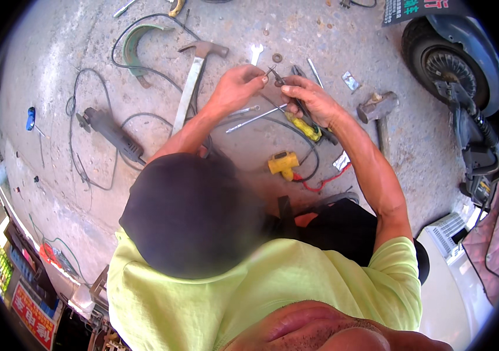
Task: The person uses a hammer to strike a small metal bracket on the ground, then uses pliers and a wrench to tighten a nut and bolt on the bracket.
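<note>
My left hand point(239, 86) is closed, thumb and finger pinched at a small dark piece too tiny to make out. Facing it, my right hand point(312, 100) grips a dark, plier-like tool point(278, 78), whose tip comes close to the left fingertips. Beneath the right hand lies a yellow-handled tool point(304, 127) on the concrete. A thin metal rod point(256, 118) rests below and between the hands. Just beyond the fingers are an open-end wrench point(257, 54) and a small round metal ring point(277, 58). My dark-clothed knee point(194, 216) hides part of the left forearm.
To the left lie a claw hammer point(192, 82), a curved green part point(134, 50), a corded angle grinder point(109, 133) and a blue-handled screwdriver point(31, 120). A yellow connector point(283, 163) sits near my knees. On the right are a heavy hammer point(378, 107) and a scooter wheel point(448, 67).
</note>
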A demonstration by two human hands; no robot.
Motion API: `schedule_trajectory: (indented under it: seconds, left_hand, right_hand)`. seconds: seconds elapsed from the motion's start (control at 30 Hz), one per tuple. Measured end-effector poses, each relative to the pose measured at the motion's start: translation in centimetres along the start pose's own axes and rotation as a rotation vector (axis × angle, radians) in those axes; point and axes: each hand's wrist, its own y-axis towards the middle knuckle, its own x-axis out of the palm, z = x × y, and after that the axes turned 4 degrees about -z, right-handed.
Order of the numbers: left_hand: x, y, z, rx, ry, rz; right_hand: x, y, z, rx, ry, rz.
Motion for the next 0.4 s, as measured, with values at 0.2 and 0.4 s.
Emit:
schedule_trajectory:
  seconds: [0.2, 0.4]
  left_hand:
    - [-1.9, -0.6, -0.4, -0.051, 0.037, 0.054]
    - [-8.3, -1.7, -6.5, 0.072, 0.485, 0.357]
  right_hand:
    - [-3.2, -3.1, 0.1, -0.046, -0.398, 0.175]
    - [-14.8, -14.8, -3.0, -0.08, -1.139, 0.325]
